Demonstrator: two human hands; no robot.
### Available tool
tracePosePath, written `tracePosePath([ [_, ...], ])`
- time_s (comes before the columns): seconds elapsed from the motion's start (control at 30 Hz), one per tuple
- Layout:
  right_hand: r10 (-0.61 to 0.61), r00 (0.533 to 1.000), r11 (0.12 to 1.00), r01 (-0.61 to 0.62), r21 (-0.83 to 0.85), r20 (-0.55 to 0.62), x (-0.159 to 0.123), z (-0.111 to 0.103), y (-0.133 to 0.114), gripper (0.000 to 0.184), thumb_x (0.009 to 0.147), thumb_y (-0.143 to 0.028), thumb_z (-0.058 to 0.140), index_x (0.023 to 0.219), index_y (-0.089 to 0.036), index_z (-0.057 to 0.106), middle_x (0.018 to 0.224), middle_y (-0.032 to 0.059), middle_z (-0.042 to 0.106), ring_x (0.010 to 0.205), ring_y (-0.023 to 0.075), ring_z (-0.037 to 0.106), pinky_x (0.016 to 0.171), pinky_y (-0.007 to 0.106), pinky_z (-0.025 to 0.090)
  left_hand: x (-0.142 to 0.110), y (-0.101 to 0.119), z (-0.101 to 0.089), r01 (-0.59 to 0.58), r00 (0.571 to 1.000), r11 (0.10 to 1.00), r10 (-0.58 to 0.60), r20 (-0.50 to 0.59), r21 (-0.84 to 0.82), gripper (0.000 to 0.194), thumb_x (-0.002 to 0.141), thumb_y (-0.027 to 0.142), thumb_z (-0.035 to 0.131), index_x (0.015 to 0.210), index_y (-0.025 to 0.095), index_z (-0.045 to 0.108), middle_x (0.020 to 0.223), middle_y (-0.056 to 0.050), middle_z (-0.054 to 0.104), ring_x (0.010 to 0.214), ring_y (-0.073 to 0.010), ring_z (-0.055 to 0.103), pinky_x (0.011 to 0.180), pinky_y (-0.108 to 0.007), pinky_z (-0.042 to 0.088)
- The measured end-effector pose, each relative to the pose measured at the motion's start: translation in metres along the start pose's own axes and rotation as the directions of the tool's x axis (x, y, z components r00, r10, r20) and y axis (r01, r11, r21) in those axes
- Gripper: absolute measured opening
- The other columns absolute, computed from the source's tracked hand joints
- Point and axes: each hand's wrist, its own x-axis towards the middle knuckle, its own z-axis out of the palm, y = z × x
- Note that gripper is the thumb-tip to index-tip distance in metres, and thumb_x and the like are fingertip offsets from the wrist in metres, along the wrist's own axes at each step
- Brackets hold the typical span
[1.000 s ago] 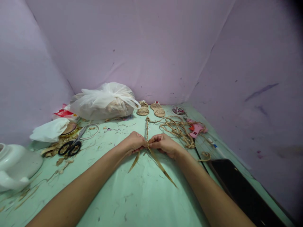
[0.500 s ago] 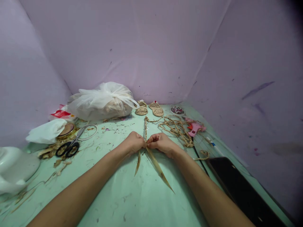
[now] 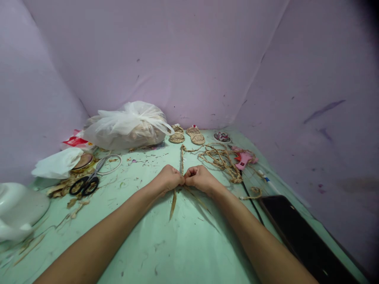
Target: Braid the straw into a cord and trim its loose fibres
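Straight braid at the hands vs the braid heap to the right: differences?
Shape: the straight braid runs in one line; the braid heap lies in loose, overlapping loops.
Contact: the straight braid's near end is at the fingertips of the left hand and right hand; neither hand touches the braid heap.
Shared: both are tan.

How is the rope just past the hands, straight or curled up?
Straight. From between the left hand and the right hand, the rope runs in a line to a bend; past that, it lies in loose loops.
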Motion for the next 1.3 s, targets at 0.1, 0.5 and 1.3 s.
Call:
tracePosePath([
  [0.1, 0.031, 0.999, 0.999, -0.031, -0.015, 0.021, -0.001, -0.001, -0.002, 0.009, 0.047, -0.009, 0.049, 0.051, -0.014, 0.055, 0.04, -0.0072, 0.04, 0.04, 0.0041, 0.028, 0.039, 0.02, 0.019, 0.0, 0.0, -0.001, 0.001, 1.0, 1.0, -0.001, 0.013, -0.013, 0.01, 0.046, 0.009, 0.047, 0.041, 0.016, 0.041, 0.034, 0.008, 0.022, 0.037, -0.004, 0.017, 0.04, -0.023, 0.008],
  [0.5, 0.147, 0.987, 0.989, -0.148, 0.019, 0.06, -0.006, -0.006, -0.009, 0.006, 0.052, -0.01, 0.049, 0.052, -0.016, 0.049, 0.037, -0.0092, 0.032, 0.035, 0.0035, 0.022, 0.035, 0.019, 0.014, -0.006, 0.005, -0.004, 0.028, 0.996, 0.997, -0.022, 0.091, -0.067, 0.018, 0.05, 0.012, 0.049, 0.042, 0.018, 0.034, 0.032, 0.008, 0.02, 0.032, -0.0042, 0.015, 0.038, -0.024, 0.006],
  [1.3, 0.274, 0.955, 0.95, -0.287, 0.126, 0.111, -0.024, -0.005, -0.011, 0.024, 0.057, -0.01, 0.057, 0.079, -0.018, 0.049, 0.041, -0.011, 0.035, 0.033, 0.0023, 0.02, 0.036, 0.019, 0.009, -0.003, 0.002, 0.004, -0.022, 0.999, 0.993, 0.018, -0.03, -0.114, 0.02, 0.046, 0.008, 0.051, 0.038, 0.017, 0.034, 0.035, 0.007, 0.022, 0.039, -0.0045, 0.018, 0.042, -0.025, 0.009],
])
